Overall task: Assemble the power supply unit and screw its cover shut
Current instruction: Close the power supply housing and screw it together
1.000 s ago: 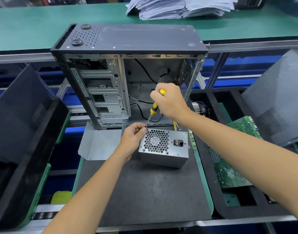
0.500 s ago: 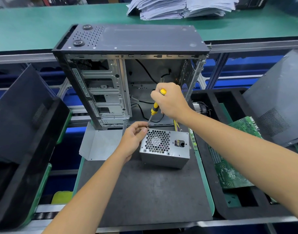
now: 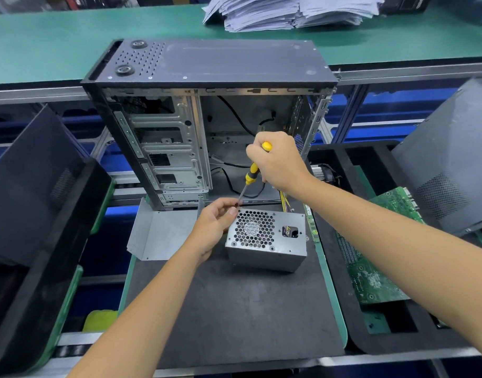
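Gripping the yellow screwdriver in the right hand, the person pinches its tip with the left hand, apparently steadying a screw at the power supply unit's rear-left corner on the black mat.

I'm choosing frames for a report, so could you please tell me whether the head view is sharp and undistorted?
Head view: wide-angle bend bows the green bench edge; even lighting; power supply unit and screwdriver sharp; paper stack soft.
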A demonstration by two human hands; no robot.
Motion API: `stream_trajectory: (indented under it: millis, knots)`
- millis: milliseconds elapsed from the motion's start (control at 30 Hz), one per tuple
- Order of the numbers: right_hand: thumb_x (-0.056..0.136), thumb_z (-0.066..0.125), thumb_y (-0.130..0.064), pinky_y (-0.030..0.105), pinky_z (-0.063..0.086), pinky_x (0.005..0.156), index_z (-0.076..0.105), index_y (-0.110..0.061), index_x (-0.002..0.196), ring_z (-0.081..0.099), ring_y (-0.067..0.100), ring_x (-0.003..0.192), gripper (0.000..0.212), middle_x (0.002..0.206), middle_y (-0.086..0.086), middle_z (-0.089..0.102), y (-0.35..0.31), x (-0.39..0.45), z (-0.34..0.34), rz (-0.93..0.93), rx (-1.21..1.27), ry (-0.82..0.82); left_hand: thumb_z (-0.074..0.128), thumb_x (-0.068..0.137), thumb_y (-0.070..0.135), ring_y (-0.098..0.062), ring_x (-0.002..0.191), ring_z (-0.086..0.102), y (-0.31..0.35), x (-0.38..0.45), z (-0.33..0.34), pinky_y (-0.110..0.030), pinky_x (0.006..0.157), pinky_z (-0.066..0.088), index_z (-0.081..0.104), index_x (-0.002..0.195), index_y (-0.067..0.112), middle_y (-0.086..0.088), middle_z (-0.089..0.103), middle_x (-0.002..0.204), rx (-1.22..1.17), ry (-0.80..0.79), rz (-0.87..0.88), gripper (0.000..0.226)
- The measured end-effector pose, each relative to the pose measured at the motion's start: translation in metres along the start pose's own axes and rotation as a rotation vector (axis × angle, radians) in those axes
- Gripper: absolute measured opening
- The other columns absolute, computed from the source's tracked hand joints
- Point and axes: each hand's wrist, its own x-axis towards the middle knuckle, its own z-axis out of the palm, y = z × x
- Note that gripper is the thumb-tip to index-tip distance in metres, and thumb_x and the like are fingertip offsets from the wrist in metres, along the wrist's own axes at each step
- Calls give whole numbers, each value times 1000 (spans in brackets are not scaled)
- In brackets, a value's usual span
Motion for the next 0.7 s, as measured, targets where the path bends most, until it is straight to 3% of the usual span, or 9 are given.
stream_trajectory:
  millis: [100, 333, 567, 700]
  knots:
    - [82, 53, -8, 16, 35, 38, 42, -7, 54, 52, 4, 34, 30, 47, 1, 43, -4, 3, -7, -1, 29, 31, 54, 97, 10, -18, 89, 64, 0, 0, -2, -35, 80, 53, 66, 104, 21, -9, 67, 104, -31, -14, -49, 19]
    - [84, 53, -7, 17, 35, 37, 51, 5, 63, 47, 4, 32, 24, 54, 13, 45, -8, 7, -19, 21, 39, 62, 58, 95, 12, -13, 74, 69, 5, 7, -7, -24, 60, 53, 64, 102, 11, -5, 73, 87, -75, -37, -180, 10]
    - [84, 52, -6, 19, 35, 36, 52, 7, 64, 47, 3, 33, 24, 57, 17, 47, -7, 5, -20, 37, 48, 65, 58, 93, 23, -21, 87, 71, 6, 3, -6, -28, 69, 57, 67, 101, -1, -16, 73, 99, -212, -86, -308, 27]
    - [83, 52, -7, 20, 35, 37, 49, 10, 65, 47, 4, 33, 25, 57, 17, 46, -7, 7, -18, 43, 43, 63, 57, 95, 21, -21, 84, 71, 15, 0, -4, -34, 67, 59, 64, 104, -3, -15, 73, 98, -96, -79, -338, 26]
